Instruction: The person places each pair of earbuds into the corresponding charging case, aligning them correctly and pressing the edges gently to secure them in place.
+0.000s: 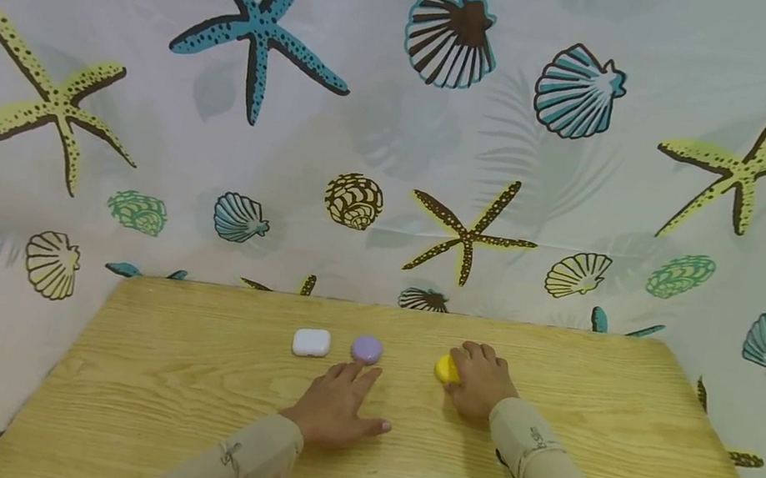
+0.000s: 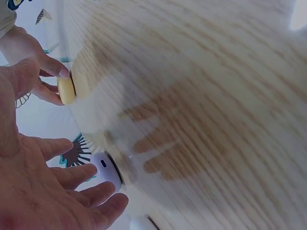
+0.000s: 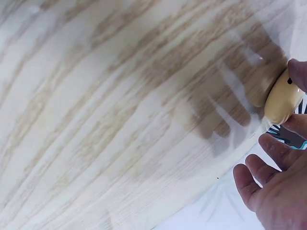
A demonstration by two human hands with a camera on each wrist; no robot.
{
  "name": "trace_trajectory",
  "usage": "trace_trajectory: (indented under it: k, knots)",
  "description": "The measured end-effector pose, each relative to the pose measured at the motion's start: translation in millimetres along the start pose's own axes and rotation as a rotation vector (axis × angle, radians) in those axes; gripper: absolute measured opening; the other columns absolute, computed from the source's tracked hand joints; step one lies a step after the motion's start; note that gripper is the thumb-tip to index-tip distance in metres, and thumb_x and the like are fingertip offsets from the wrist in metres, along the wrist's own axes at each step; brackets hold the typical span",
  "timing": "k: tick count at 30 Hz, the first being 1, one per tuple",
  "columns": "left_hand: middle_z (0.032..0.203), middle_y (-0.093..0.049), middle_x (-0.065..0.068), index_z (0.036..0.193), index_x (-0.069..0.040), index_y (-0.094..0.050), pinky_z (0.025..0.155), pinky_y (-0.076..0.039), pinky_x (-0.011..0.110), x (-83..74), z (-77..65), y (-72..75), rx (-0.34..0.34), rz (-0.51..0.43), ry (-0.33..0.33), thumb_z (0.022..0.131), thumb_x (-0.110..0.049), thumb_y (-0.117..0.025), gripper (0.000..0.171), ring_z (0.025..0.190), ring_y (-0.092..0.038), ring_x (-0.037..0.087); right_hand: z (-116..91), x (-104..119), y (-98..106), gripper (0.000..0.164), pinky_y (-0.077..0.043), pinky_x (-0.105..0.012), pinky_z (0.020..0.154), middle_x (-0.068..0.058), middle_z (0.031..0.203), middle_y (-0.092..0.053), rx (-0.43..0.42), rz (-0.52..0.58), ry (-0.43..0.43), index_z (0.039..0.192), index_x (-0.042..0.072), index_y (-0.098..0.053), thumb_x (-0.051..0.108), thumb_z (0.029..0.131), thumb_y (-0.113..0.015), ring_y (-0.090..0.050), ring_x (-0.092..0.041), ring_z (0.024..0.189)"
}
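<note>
At the right of the row, a small yellow round case [image 1: 446, 369] sits on the table, pinched between the thumb and index finger of my right hand [image 1: 483, 384]. The right wrist view shows the yellow case [image 3: 282, 99] between those two fingertips, the other fingers apart from it. My left hand [image 1: 335, 409] is spread with fingers extended, just in front of a purple round case [image 1: 366, 349]. A small dark slot shows on the purple case [image 2: 106, 171] in the left wrist view; touch there cannot be told. Left of it lies a white rounded rectangular case [image 1: 311, 343].
All three cases lie near the back of a wood-grain table [image 1: 190, 393]. Behind and beside it hangs a pale curtain [image 1: 401, 132] printed with starfish and shells. Light reflects off the glossy tabletop near the front.
</note>
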State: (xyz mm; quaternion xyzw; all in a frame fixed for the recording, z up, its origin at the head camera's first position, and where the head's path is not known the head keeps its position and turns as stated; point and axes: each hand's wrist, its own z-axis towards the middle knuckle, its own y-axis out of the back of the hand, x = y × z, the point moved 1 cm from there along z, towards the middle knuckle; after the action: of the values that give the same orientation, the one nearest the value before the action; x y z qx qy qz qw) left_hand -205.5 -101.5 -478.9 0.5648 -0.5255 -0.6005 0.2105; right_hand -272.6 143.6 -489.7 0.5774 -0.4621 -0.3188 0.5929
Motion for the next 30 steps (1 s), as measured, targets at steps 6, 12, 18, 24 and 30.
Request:
trace_trajectory:
  k: [6, 12, 18, 24, 30]
  knots:
    - [0.156, -0.030, 0.014, 0.148, -0.012, -0.035, 0.110, -0.033, 0.056, 0.4, 0.1, -1.6, -0.004, 0.026, -0.007, 0.088, -0.058, -0.056, 0.078, 0.139, -0.035, 0.039, 2, -6, -6, 0.055, -0.036, -0.064, 0.100, -0.024, 0.143, -0.043, -0.001, 0.022, -0.020, 0.140, 0.005, -0.044, 0.029, 0.093, -0.059, -0.039, -0.046, 0.131]
    - [0.154, -0.033, 0.014, 0.147, -0.013, -0.036, 0.109, -0.035, 0.055, 0.3, 0.3, -3.0, 0.011, 0.036, -0.015, 0.088, -0.059, -0.055, 0.077, 0.139, -0.036, 0.037, 0, -13, -14, 0.056, -0.038, -0.064, 0.098, -0.024, 0.141, -0.044, -0.039, 0.038, -0.032, 0.142, 0.007, -0.041, 0.031, 0.094, -0.057, -0.042, -0.048, 0.128]
    - [0.153, -0.034, 0.014, 0.147, -0.013, -0.037, 0.108, -0.036, 0.055, -0.2, 0.6, -2.9, 0.031, 0.047, -0.022, 0.088, -0.059, -0.055, 0.076, 0.139, -0.037, 0.037, 0, -15, -17, 0.055, -0.039, -0.064, 0.096, -0.024, 0.139, -0.046, -0.069, 0.029, -0.031, 0.141, 0.009, -0.042, 0.031, 0.093, -0.058, -0.044, -0.047, 0.126]
    - [0.153, -0.034, 0.015, 0.146, -0.013, -0.038, 0.108, -0.037, 0.054, 0.2, -1.4, -6.5, 0.052, 0.065, -0.008, 0.088, -0.060, -0.054, 0.076, 0.139, -0.037, 0.037, -6, -13, -20, 0.059, -0.038, -0.064, 0.097, -0.024, 0.141, -0.043, -0.061, 0.055, -0.071, 0.144, 0.009, -0.038, 0.033, 0.094, -0.058, -0.043, -0.047, 0.127]
    - [0.153, -0.034, 0.015, 0.147, -0.013, -0.036, 0.107, -0.037, 0.056, 3.7, -4.5, -10.4, 0.020, 0.099, -0.014, 0.090, -0.059, -0.052, 0.075, 0.139, -0.036, 0.039, -19, -5, -20, 0.062, -0.039, -0.063, 0.097, -0.024, 0.145, -0.040, -0.188, 0.061, -0.063, 0.144, 0.006, -0.038, 0.038, 0.094, -0.057, -0.042, -0.046, 0.129]
